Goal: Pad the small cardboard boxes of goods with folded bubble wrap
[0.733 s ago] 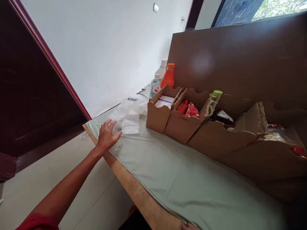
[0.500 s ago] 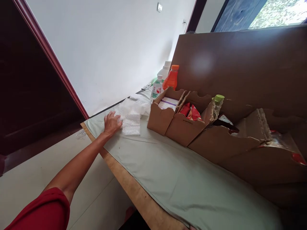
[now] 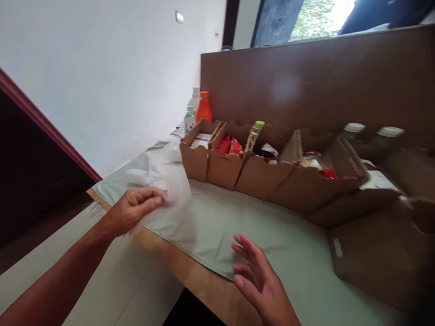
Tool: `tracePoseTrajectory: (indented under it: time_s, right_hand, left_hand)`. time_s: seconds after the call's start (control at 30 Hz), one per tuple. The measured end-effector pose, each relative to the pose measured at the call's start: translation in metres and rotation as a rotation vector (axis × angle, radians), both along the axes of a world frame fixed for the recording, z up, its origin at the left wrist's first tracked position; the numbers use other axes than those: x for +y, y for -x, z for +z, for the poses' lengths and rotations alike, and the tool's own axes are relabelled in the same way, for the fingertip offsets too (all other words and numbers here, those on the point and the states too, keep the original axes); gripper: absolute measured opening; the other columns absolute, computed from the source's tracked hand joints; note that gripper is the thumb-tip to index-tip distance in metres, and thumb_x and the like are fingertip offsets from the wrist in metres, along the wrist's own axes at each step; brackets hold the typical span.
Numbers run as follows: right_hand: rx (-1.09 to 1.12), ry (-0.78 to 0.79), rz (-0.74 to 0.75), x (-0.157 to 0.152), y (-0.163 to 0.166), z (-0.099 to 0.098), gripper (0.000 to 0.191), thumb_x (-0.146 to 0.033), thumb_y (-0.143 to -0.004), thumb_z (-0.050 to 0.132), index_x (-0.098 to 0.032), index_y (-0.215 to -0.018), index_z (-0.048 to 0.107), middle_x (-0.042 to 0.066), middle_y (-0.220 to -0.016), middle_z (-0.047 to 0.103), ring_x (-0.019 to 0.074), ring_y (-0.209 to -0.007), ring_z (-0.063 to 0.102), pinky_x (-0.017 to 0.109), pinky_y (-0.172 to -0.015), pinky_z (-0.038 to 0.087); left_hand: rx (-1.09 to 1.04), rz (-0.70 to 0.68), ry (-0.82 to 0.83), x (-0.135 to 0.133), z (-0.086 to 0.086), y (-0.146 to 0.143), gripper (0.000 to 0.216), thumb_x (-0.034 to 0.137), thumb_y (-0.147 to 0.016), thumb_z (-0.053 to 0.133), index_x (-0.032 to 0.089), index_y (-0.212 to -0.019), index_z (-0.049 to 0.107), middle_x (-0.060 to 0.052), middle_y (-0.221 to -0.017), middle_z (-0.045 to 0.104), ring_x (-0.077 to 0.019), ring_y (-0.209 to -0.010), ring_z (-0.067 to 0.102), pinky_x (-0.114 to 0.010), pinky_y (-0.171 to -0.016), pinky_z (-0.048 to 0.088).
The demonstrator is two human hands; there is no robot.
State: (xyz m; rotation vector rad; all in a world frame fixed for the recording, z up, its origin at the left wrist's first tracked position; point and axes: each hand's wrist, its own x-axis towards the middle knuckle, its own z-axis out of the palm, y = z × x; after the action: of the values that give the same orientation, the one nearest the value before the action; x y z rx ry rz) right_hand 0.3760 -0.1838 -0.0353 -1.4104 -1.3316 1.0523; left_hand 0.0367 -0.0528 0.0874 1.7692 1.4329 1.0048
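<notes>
Now | left hand (image 3: 134,209) pinches bubble wrap (image 3: 176,184) | bottle label (image 3: 189,122) blurred

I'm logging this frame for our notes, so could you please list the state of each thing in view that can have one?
left hand: closed on the bubble wrap sheet.
bubble wrap sheet: held up, blurred.
right hand: open, fingers spread, holding nothing.
cardboard boxes: open-topped, in a row, filled.
orange bottle: upright, capped.
green-capped bottle: capped, standing in a box.
green cloth: spread flat.
</notes>
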Motion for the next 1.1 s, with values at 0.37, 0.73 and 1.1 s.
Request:
tracePoseTrajectory:
  time_s: [0.37,0.73,1.1]
  right_hand:
    - [0.913,0.254,-0.196,-0.009,0.009,0.014,0.055,-0.055,-0.065,0.089,-0.02,-0.106,0.076,0.011,-0.106,0.08,0.0311,-0.101,0.073,0.046,-0.095,0.058]
    - [0.338,0.005,-0.879,-0.088,-0.072,0.009,0.041,-0.051,-0.069,0.085,-0.022,-0.092,0.069,0.003,-0.087,0.075,0.0195,-0.078,0.068,0.035,-0.076,0.057]
    - [-0.653,-0.175,-1.02,-0.122,-0.127,0.007,0.043,-0.039,-0.091,0.067,-0.021,-0.13,0.062,0.016,-0.139,0.064,0.0338,-0.126,0.061,0.056,-0.101,0.049]
  left_hand:
    - [-0.203,-0.796,0.651,-0.059,-0.03,-0.09,0.032,0.053,-0.092,0.064,0.023,-0.087,0.071,-0.009,-0.116,0.072,-0.0267,-0.103,0.067,-0.039,-0.091,0.054]
    - [0.093,-0.769,0.607,-0.037,-0.071,-0.157,0.035,0.037,-0.08,0.057,0.022,-0.111,0.062,0.002,-0.084,0.063,-0.0172,-0.076,0.059,-0.026,-0.067,0.043]
    - [0.597,-0.471,-0.352,-0.03,-0.096,-0.17,0.042,0.037,-0.096,0.054,0.018,-0.133,0.061,-0.013,-0.115,0.07,-0.0302,-0.105,0.069,-0.043,-0.086,0.057]
